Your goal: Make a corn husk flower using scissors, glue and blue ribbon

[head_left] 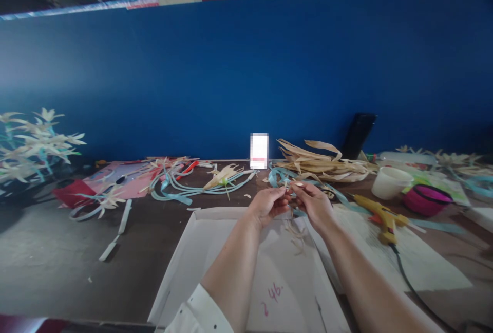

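Note:
My left hand point(271, 203) and my right hand point(314, 203) meet above the far end of a white cardboard box lid point(219, 251). Both are closed, fingertips pinched close together. A small pale piece point(297, 184), perhaps dried husk, shows at my right fingertips. What my left fingers grip is too small to make out. Thin pale curled strips point(296, 235) show just below the hands, over the lid; whether they hang or lie there I cannot tell. Behind the fingers is a light blue ribbon point(281, 174).
Dried corn husks point(323, 161) lie beyond my hands. To the right are a yellow glue gun point(381, 215) with its cord, a white cup point(391, 183) and a magenta pouch point(427, 199). Leftward lie blue-wrapped stems point(192, 189) and white husk flowers point(38, 143). A blue panel point(231, 76) stands behind.

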`<state>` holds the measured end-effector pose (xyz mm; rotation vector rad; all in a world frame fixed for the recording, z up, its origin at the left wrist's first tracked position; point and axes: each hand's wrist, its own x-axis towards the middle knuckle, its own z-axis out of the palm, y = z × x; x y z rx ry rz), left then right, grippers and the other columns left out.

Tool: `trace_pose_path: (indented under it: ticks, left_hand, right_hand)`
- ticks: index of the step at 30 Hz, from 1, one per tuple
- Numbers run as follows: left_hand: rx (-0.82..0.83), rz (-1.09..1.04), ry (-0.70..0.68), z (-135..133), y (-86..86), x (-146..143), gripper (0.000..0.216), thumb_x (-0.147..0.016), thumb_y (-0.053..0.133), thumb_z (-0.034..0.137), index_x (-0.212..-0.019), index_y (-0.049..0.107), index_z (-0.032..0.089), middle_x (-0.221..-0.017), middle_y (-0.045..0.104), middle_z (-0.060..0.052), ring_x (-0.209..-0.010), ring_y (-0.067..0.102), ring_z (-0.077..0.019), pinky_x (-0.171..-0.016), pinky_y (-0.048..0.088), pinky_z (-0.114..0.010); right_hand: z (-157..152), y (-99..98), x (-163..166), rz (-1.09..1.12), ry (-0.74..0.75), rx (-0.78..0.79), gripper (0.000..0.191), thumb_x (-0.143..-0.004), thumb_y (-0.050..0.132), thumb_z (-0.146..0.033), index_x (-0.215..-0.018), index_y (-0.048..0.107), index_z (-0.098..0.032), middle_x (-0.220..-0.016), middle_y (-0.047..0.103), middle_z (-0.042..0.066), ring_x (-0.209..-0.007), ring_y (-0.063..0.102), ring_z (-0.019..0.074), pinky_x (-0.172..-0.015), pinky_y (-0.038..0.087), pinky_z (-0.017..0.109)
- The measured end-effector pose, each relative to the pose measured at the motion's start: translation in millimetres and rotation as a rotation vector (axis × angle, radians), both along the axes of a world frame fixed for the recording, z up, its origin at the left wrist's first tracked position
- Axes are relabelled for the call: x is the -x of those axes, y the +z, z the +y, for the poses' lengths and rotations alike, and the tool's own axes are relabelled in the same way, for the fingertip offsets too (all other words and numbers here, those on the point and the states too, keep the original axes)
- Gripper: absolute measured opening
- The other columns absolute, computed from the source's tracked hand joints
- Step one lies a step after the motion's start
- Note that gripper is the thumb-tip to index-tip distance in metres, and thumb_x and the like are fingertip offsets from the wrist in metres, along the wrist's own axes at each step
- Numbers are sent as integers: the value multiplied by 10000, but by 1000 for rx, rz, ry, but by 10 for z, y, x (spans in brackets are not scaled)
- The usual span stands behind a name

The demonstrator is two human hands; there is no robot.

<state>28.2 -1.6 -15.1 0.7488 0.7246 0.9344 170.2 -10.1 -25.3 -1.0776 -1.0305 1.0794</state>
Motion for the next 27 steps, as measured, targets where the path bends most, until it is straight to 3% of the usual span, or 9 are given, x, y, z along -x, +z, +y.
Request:
trace_pose_path:
  ticks: [9, 15, 18, 22, 27]
  left_hand:
    - [148, -182, -55, 18, 27, 29, 129, -836, 541, 156, -806, 622, 59, -620, 577, -16, -460, 524, -35, -438, 479, -127]
    - [154, -178, -40, 24, 18, 28, 48, -772, 614, 108, -799, 620, 70, -615, 568, -1, -467, 518, -27, -468, 478, -116]
    - [82, -124, 46, 35, -11, 12, 97, -713, 683, 136, -760, 614, 87, -615, 561, 12, -465, 502, -20, -478, 472, -121]
    - [-57, 36, 194, 46, -34, -20, 211, -645, 748, 236, -765, 629, 110, -638, 572, 12, -495, 501, -30, -492, 460, -139]
    - [-246, 257, 244, 45, -42, -64, 233, -644, 730, 323, -756, 655, 133, -623, 585, 10, -549, 522, -75, -543, 486, -201]
  right_hand:
    - [-58, 83, 40, -22, 4, -18, 374, -595, 753, -432, -878, 688, -195, -551, 532, -33, -470, 391, 73, -415, 306, 194]
    - [-51, 74, 41, -33, 26, -26, 377, -599, 750, -425, -889, 676, -196, -556, 530, -35, -455, 395, 69, -402, 306, 193]
    - [-34, 43, 37, 27, 46, 44, 422, -593, 760, -412, -941, 663, -193, -621, 557, -23, -463, 411, 62, -385, 288, 176]
    - [-21, 3, 25, 112, 141, 145, 343, -585, 780, -369, -819, 669, -144, -625, 539, -14, -439, 342, 30, -347, 186, 154]
    - [-18, -4, 14, 174, 166, 123, 330, -584, 790, -347, -819, 682, -141, -598, 514, -22, -461, 342, 36, -363, 201, 152]
